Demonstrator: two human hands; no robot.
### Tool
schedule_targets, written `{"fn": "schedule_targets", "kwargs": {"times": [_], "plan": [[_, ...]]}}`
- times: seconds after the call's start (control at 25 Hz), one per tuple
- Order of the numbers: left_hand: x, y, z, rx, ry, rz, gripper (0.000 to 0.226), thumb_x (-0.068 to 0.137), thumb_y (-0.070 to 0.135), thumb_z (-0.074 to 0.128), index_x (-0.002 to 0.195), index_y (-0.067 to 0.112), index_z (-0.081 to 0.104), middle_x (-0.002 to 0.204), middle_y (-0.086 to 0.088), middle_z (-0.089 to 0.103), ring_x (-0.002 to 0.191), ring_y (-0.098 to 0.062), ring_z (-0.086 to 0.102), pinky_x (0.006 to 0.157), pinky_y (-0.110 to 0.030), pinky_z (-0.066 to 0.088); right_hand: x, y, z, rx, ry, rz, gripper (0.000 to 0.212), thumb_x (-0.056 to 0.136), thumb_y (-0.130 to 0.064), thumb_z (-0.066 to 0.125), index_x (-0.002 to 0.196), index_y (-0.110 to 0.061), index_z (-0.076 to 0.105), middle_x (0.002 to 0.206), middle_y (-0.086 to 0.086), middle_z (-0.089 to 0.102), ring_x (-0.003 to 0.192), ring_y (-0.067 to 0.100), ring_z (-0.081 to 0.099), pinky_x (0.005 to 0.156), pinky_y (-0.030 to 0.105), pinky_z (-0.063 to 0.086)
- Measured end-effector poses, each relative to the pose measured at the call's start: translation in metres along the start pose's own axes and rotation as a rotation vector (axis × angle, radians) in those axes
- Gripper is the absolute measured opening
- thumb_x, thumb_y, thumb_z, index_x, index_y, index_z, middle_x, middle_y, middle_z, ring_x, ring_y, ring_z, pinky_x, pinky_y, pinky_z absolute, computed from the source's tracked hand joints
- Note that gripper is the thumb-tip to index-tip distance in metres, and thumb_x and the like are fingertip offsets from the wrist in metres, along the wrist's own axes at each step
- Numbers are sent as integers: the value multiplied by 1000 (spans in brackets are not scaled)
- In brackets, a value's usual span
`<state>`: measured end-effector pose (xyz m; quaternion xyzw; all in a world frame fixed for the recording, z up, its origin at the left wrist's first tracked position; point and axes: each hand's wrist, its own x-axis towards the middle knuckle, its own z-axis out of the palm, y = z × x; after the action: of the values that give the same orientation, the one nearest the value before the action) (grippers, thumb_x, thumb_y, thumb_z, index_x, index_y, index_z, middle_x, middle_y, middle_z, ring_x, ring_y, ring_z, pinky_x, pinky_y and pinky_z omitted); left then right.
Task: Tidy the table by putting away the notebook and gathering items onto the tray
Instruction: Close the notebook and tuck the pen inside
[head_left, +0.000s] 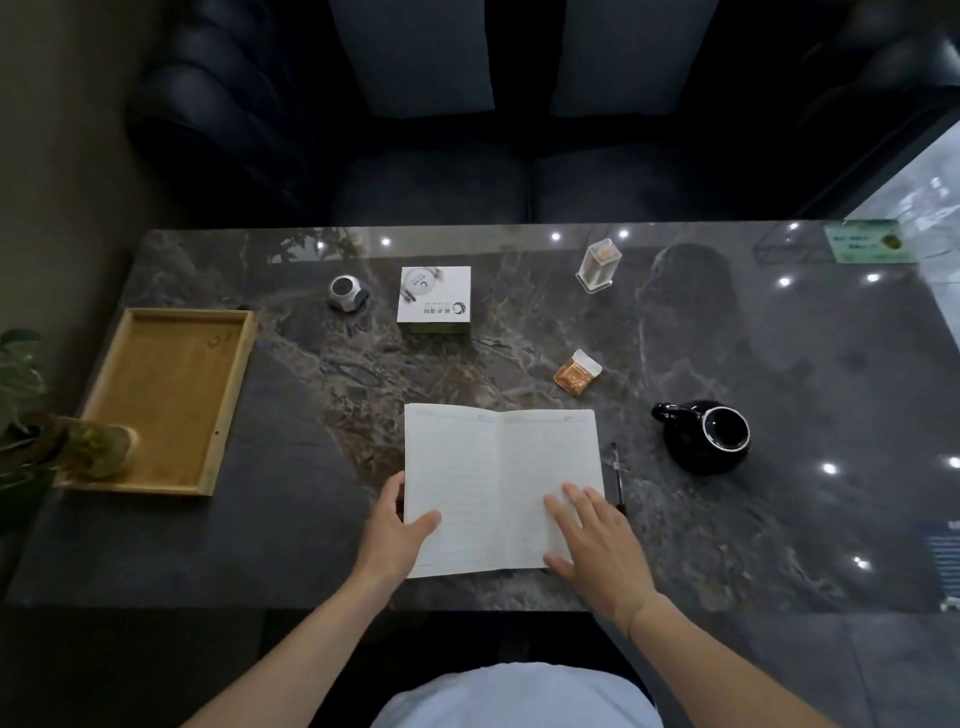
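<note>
An open notebook with lined white pages lies flat near the table's front edge. My left hand grips its left edge, thumb on the page and fingers under the cover. On the right page my right hand rests flat with straight fingers. A black pen lies just right of the notebook. The wooden tray sits at the table's left end. Further back are a small silver speaker, a white box, a clear toothpick holder and a small packet with orange contents. A black mug stands at the right.
A potted plant overlaps the tray's near left corner. A green card lies at the far right corner of the dark marble table. A dark sofa stands behind the table.
</note>
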<state>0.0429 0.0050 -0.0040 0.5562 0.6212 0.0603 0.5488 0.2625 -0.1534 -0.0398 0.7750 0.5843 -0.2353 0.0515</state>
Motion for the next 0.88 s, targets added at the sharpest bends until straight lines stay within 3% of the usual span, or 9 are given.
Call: {"fn": "schedule_targets", "kwargs": {"times": [0.12,0.28,0.36,0.44,0.56,0.68,0.88], "plan": [[-11,15,-6,52,18,98,63,85,14,69,137,37,41,115,10,64,101,-10,61,87,-39,54,7,-9,-1,1,-9,-54,70,89,-48,60,148,-22,34,157,11,32,143,33,30,114,45,33],[-22,39,9,145,-92,222,73,82,20,69,139,46,32,107,16,64,93,-2,62,76,-25,54,5,-6,-5,35,-18,-74,66,82,-41,71,139,-18,48,152,12,40,138,35,38,105,46,44],[-24,48,26,188,-142,320,74,80,29,70,142,43,31,121,18,58,103,4,57,83,-19,47,2,2,-8,16,19,-26,64,71,-40,81,126,-16,60,144,14,50,128,37,49,92,46,54],[-23,51,45,245,-181,407,78,77,43,69,144,41,29,131,17,46,116,2,47,90,-18,40,0,8,-9,18,19,12,62,77,-42,76,131,-19,56,147,11,46,128,33,48,93,44,51],[-17,50,70,367,-235,479,83,74,63,63,146,45,24,137,14,31,127,-2,33,103,-23,34,-3,16,-5,38,7,-20,56,89,-39,62,140,-24,44,152,3,38,134,27,39,100,41,44],[-6,42,88,608,-262,545,83,76,74,50,148,43,24,153,10,16,142,-11,13,117,-34,22,-10,24,-13,-34,39,-58,54,76,-34,76,127,-21,60,135,1,59,120,25,55,86,37,55],[9,25,99,968,-249,582,75,86,64,46,150,45,11,161,5,0,147,-27,-5,120,-45,15,-13,30,-17,-67,131,-35,48,61,-28,86,108,-24,73,113,-7,70,109,25,65,75,34,56]]}}
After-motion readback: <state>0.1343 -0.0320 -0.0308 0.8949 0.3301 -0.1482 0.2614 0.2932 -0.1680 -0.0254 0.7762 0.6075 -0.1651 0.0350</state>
